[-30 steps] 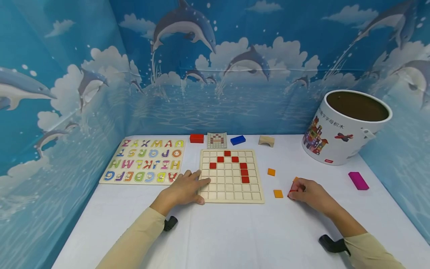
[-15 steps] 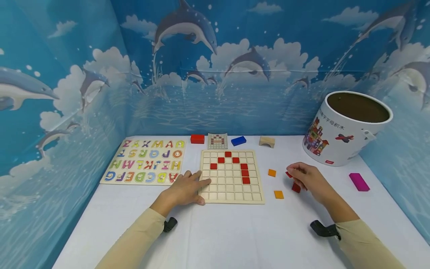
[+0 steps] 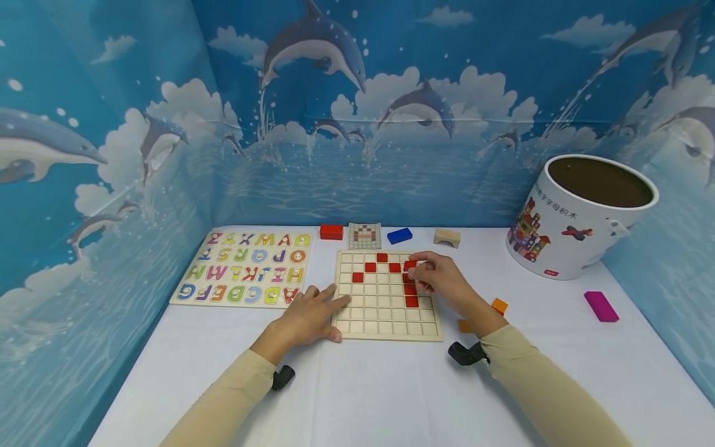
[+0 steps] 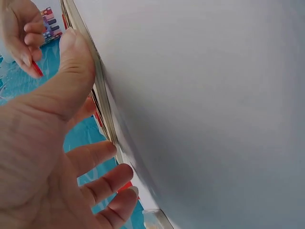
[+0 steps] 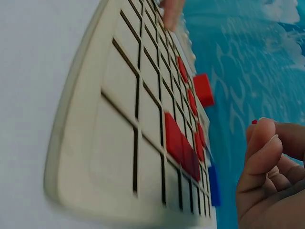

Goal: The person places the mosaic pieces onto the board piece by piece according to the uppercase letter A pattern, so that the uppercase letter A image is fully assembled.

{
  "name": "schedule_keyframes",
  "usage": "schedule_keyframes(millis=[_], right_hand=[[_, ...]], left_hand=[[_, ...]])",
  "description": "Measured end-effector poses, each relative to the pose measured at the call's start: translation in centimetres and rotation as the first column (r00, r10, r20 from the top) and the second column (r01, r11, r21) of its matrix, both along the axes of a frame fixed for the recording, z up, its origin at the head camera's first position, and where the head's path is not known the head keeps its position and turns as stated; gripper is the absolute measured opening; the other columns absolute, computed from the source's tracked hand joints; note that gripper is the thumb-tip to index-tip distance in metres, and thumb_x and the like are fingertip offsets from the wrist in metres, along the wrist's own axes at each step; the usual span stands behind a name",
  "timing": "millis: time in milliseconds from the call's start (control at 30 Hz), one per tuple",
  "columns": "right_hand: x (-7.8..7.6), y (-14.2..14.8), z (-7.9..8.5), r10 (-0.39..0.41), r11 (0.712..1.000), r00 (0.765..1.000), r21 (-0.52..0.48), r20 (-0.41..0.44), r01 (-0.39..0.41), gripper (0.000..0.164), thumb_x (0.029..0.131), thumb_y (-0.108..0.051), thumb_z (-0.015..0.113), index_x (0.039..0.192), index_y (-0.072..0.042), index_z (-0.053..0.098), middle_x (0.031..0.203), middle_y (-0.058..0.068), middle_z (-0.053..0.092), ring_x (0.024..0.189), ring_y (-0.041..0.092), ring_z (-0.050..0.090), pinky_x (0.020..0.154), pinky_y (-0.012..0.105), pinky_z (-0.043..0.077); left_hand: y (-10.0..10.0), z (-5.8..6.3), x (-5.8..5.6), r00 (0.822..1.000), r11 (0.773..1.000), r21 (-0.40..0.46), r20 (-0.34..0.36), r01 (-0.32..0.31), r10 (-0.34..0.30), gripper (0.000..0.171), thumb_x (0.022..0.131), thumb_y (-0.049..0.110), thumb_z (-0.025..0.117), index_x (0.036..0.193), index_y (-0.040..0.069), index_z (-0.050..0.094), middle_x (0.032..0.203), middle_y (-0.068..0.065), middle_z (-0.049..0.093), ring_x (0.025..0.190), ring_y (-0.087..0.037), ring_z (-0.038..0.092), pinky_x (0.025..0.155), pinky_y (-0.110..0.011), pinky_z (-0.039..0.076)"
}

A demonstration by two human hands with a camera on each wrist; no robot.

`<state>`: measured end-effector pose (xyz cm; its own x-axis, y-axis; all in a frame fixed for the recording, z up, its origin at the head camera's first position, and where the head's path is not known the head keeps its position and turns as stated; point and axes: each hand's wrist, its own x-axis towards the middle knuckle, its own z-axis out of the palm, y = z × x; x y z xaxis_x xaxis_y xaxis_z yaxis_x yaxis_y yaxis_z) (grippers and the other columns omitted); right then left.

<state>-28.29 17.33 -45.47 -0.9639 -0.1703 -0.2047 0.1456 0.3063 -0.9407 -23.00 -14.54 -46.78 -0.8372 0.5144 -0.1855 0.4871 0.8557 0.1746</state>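
A wooden grid board [image 3: 385,330] lies in mid-table with several red tiles [image 3: 411,301] set in its squares. My left hand [image 3: 307,318] rests at the board's left edge, index finger stretched onto the squares; in the left wrist view the thumb [image 4: 76,55] lies along the board's side. Over the board's upper right, my right hand [image 3: 444,279] pinches a small red tile [image 3: 410,266] between thumb and fingers. In the right wrist view only a sliver of that red tile [image 5: 255,122] shows at the fingertips.
Orange tiles [image 3: 499,305] lie beside the right forearm, which partly hides one. Left of the board is an alphabet puzzle [image 3: 240,270]. Behind stand a red block [image 3: 331,232], a pattern card [image 3: 365,236], a blue block [image 3: 400,236] and a wooden arch [image 3: 447,237]. A bucket [image 3: 575,230] and magenta block [image 3: 601,307] are right.
My right hand has picked up a red tile from among the loose tiles at the right and carried it left over the board. The left hand stays at the board's edge.
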Motion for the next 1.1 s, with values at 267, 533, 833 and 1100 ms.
schedule_keyframes(millis=[267, 533, 833, 1100], right_hand=[[-0.7, -4.5, -1.2, 0.122, 0.992, 0.992, -0.036, 0.001, -0.122, 0.040, 0.100, -0.013, 0.065, 0.136, -0.004, 0.049, 0.099, 0.021, 0.069, 0.065, 0.019, 0.060, 0.060, 0.027, 0.049], [-0.3, -7.4, -2.0, 0.198, 0.980, 0.980, -0.005, -0.014, -0.198, 0.034, 0.097, -0.009, 0.067, 0.129, -0.004, 0.056, 0.090, 0.017, 0.068, 0.058, 0.017, 0.061, 0.057, 0.026, 0.051], [-0.6, -9.8, -1.8, 0.205, 0.907, 0.972, 0.396, -0.118, -0.143, 0.021, 0.091, -0.014, 0.076, 0.112, -0.013, 0.071, 0.081, 0.005, 0.062, 0.065, 0.020, 0.058, 0.060, 0.030, 0.046], [-0.2, -10.7, -1.8, 0.235, 0.855, 0.957, 0.505, -0.170, -0.120, 0.022, 0.090, -0.010, 0.074, 0.112, -0.011, 0.074, 0.086, 0.002, 0.064, 0.079, 0.019, 0.057, 0.065, 0.029, 0.047]], left_hand=[[0.2, 0.4, 0.1, 0.999, 0.999, 0.001, 0.016, -0.051, 0.050, 0.092, 0.078, 0.054, 0.080, 0.157, 0.023, 0.044, 0.165, -0.010, 0.033, 0.135, -0.035, 0.041, 0.111, -0.063, 0.032], [0.2, 0.4, 0.1, 0.998, 0.998, -0.012, 0.025, -0.061, 0.062, 0.092, 0.078, 0.054, 0.080, 0.156, 0.022, 0.044, 0.165, -0.009, 0.033, 0.135, -0.033, 0.042, 0.111, -0.061, 0.033], [0.4, 0.5, 0.1, 0.998, 0.999, -0.010, 0.020, -0.052, 0.053, 0.093, 0.078, 0.054, 0.080, 0.156, 0.021, 0.044, 0.165, -0.009, 0.033, 0.134, -0.033, 0.042, 0.110, -0.060, 0.034], [0.5, 0.5, -0.1, 0.998, 0.998, -0.023, 0.015, -0.055, 0.055, 0.093, 0.078, 0.053, 0.080, 0.157, 0.020, 0.044, 0.165, -0.009, 0.033, 0.133, -0.031, 0.043, 0.110, -0.060, 0.035]])
